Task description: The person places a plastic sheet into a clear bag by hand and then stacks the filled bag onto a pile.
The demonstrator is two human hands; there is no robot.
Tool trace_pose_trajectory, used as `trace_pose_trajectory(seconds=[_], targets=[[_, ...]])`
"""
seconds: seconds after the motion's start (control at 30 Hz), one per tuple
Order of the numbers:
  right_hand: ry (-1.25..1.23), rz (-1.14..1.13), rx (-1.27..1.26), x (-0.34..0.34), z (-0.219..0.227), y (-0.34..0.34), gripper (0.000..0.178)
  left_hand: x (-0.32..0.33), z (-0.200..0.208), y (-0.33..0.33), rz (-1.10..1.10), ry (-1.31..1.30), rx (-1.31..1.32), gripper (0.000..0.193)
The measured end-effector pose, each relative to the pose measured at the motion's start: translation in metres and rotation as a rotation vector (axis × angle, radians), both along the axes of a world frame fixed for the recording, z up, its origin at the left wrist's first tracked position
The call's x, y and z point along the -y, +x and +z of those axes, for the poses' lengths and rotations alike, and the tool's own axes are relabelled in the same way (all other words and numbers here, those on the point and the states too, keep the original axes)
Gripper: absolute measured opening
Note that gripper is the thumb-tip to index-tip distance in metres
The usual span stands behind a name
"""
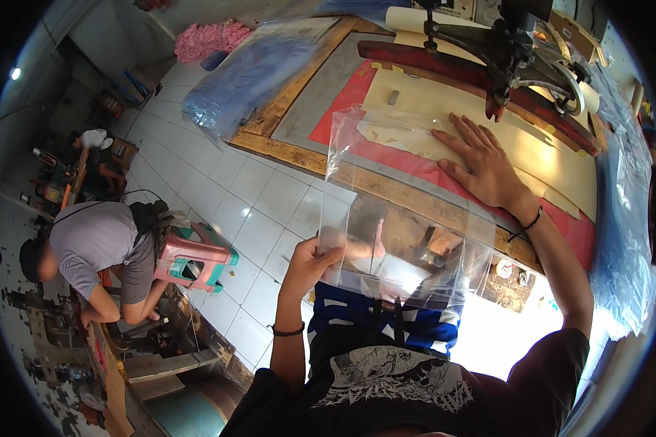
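Note:
A clear plastic sheet hangs from the near edge of the worktable in front of me, its upper part lying on the table. My left hand is closed, pinching the sheet's left edge between thumb and fingers. Fingers spread, my right hand lies flat on the cream board, at the sheet's far right part. Under that board is a red sheet on a grey plate. Above and beyond my right hand stands a press with a long red bar and a dark metal arm.
Wooden planks edge the worktable. Bluish plastic sheets are piled at its left, and more clear plastic hangs at the right. On the tiled floor stand stacked pink and green stools, where a person sits bent over. Another person works farther back.

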State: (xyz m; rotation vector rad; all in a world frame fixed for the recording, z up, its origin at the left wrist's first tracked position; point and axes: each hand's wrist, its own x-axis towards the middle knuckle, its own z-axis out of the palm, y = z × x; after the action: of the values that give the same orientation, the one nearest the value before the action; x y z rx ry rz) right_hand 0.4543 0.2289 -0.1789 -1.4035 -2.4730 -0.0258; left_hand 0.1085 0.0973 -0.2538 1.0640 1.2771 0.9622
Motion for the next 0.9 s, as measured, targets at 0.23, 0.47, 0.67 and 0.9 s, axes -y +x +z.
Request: trace_pose_trajectory(seconds=[0.23,0.47,0.67,0.9], targets=[[0.034,0.015,-0.025,-0.003,-0.007,0.000,0.053,-0.007,-0.008,-0.061,-0.262,0.026,-0.279,0.030],[0.008,-0.007,0.022,-0.002,-0.006,0.007,0.055,-0.109,0.105,0.038,-0.158,0.994,-0.765,0.043],[0.020,0.007,-0.034,-0.002,-0.008,0.006,0.055,-0.176,0.066,0.061,-0.313,0.847,-1.217,0.060],[0.032,0.016,0.027,-0.002,-0.009,0.005,0.055,-0.176,0.052,0.057,-0.281,0.829,-1.182,0.064]])
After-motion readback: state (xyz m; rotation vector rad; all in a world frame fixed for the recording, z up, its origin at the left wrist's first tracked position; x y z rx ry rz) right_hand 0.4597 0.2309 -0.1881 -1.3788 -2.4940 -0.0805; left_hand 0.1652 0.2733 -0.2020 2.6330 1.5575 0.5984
